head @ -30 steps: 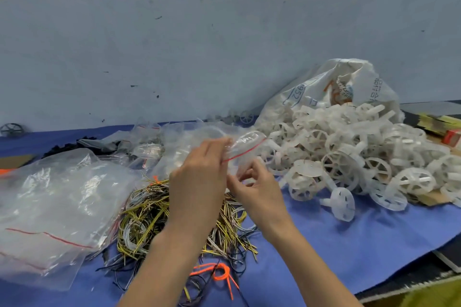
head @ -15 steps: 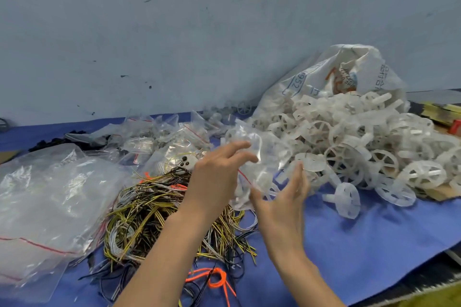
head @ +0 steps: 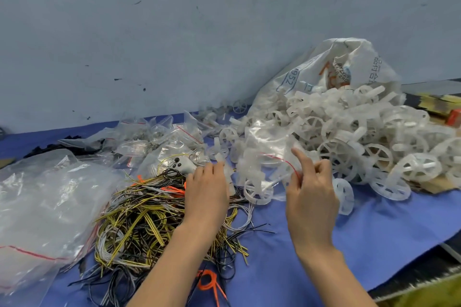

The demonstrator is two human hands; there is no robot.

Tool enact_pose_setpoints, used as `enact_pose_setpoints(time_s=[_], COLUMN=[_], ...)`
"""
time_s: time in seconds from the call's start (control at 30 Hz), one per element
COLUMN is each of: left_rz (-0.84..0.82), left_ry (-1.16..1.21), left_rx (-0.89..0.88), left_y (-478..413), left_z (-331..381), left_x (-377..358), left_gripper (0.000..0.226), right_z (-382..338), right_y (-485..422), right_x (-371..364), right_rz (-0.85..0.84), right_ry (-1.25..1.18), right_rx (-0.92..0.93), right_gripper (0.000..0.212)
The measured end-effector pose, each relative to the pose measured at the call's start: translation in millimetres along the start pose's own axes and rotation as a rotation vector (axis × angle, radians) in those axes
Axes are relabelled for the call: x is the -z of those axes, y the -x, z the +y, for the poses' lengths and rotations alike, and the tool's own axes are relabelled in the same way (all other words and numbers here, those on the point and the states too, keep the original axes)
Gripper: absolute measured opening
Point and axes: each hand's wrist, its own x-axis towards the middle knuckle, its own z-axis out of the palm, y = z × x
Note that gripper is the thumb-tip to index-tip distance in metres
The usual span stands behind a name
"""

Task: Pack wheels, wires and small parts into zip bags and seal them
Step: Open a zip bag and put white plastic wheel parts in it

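Note:
My right hand (head: 310, 192) pinches the red-lined edge of a clear zip bag (head: 268, 147) and holds it up in front of the heap of white plastic wheels (head: 349, 137). My left hand (head: 207, 192) is lower, over the tangle of yellow, black and white wires (head: 139, 222), its fingertips on a small white wheel part (head: 225, 169). Whether it grips that part I cannot tell. One white wheel (head: 258, 192) lies between my hands.
Large clear bags (head: 45, 202) lie at the left. Small filled zip bags (head: 154, 142) sit behind the wires. A white printed sack (head: 331, 72) leans on the wall behind the wheels. An orange tie (head: 208, 281) lies near the front edge of the blue cloth (head: 374, 232).
My left hand let go of the bag and dropped toward the wires and a wheel part. My right hand took the bag by its red-lined edge and moved it right.

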Motion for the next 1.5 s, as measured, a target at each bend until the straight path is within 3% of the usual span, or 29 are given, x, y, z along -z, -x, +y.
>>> enact_pose_setpoints(time_s=[0.1,0.3,0.5,0.7,0.77,0.87,0.93,1.0,1.1,1.23,1.4,1.5], left_rz=[-0.088,-0.107,-0.067,0.01,0.128,0.231,0.155,-0.03,-0.189,-0.192,0.103,0.207], left_ry=[-0.212,-0.265,-0.253,-0.155,0.069,0.727,1.209,1.579,1.807,1.648,0.781,0.646], left_rx=[-0.009,-0.002,0.016,-0.017,0.002,0.158,0.249,0.285,0.31,0.276,-0.124,-0.181], left_y=[-3,-4,-3,3,2,3,10,18,24,24,29,29], left_z=[7,7,6,7,-1,-19,-29,-28,-16,-9,-5,10], left_x=[-6,-16,-22,-15,-3,32,50,62,61,55,45,39], left_gripper=[0.033,0.078,0.059,0.059,0.054,0.038,0.025,0.024,0.029,0.018,0.018,0.021], right_z=[1,0,-4,-7,-6,-7,-12,-19,-29,-36,-42,-44], right_y=[-2,2,4,5,3,-3,-6,-8,-9,-11,-14,-8], right_x=[3,-3,-10,-13,-14,-15,-16,-16,-14,-8,0,0], right_rz=[0.037,-0.054,-0.058,-0.058,-0.066,-0.089,-0.13,-0.177,-0.228,-0.312,-0.377,-0.435], right_ry=[-0.024,-0.042,-0.058,-0.066,-0.075,-0.127,-0.173,-0.215,-0.294,-0.524,-0.689,-0.637], right_rx=[-0.01,-0.056,-0.057,-0.058,-0.075,-0.123,-0.153,-0.155,-0.14,-0.214,-0.29,-0.215], right_gripper=[0.047,0.051,0.046,0.045,0.045,0.046,0.048,0.048,0.042,0.032,0.023,0.022])
